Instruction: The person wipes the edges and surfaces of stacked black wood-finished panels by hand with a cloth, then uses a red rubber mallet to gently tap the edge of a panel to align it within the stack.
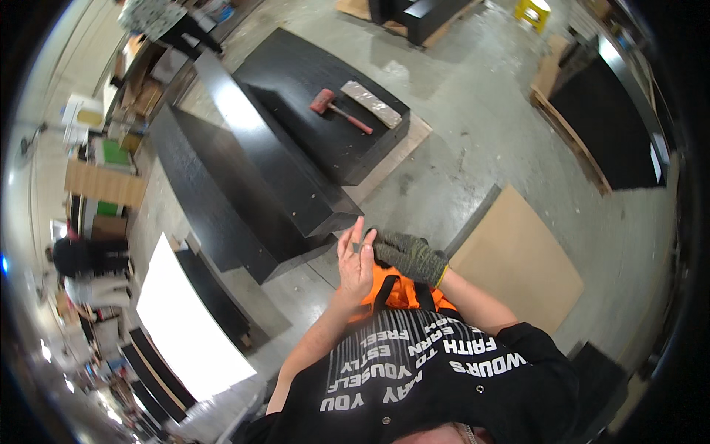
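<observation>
My bare left hand (356, 268) is raised in front of my waist, its fingers stretched upward. Against those fingers press the fingertips of my right hand (408, 256), which wears a dark grey knit glove with a yellow-edged cuff. A small dark bit shows between the left fingers; whether it is a glove tip or a separate piece I cannot make out. Just beyond the hands lies the near end of a long black panel piece (277, 152). Below them is an orange cloth item with black straps (403, 290) at my waist.
A red mallet (342, 111) and a wrapped strip (371, 103) lie on a black panel stack (296, 66). A tan board (518, 259) is at right, a white panel (188, 318) at left. Black panels (610, 122) lie far right. Other people (92, 259) stand at left and far left.
</observation>
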Action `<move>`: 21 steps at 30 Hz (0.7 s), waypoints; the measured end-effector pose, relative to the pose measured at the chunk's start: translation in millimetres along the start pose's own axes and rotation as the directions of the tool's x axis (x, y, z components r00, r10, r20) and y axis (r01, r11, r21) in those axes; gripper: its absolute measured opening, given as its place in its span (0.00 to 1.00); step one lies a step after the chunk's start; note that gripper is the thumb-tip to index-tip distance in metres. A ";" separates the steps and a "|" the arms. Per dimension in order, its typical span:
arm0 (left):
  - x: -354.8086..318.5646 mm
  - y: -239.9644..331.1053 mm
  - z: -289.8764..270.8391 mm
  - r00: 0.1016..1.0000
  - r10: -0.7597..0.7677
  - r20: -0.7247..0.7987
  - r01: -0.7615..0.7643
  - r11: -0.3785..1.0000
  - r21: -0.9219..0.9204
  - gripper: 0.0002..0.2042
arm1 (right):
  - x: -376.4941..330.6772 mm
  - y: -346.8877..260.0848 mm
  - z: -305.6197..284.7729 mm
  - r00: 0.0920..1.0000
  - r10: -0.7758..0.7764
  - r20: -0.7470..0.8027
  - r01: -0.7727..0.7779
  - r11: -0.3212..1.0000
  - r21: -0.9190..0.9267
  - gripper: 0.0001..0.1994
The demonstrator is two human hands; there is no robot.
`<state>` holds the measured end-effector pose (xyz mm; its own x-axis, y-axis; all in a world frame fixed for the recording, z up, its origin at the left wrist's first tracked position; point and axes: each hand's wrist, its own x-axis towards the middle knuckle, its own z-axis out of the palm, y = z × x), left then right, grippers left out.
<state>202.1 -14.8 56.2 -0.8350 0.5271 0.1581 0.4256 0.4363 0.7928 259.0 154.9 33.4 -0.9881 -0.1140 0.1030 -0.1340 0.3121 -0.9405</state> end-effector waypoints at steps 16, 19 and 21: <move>-87.9 -142.0 16.2 0.558 -0.826 0.084 0.804 0.512 -0.304 0.35 | -56.3 61.1 44.8 0.511 0.835 -0.205 -0.558 0.504 0.659 0.23; -100.1 -207.0 27.6 0.464 -0.879 0.105 0.879 0.443 -0.176 0.32 | -81.1 104.3 65.3 0.459 0.783 -0.419 -0.521 0.620 0.587 0.19; -107.3 -249.6 37.7 0.392 -0.908 0.147 0.919 0.379 -0.105 0.30 | -96.1 129.4 86.5 0.427 0.741 -0.518 -0.461 0.671 0.580 0.15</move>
<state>198.6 -152.7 -180.8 -0.6623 -0.0827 -0.7447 -0.6426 0.5738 0.5078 343.0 124.7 -126.2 -0.5601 0.6714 -0.4854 0.4094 -0.2850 -0.8667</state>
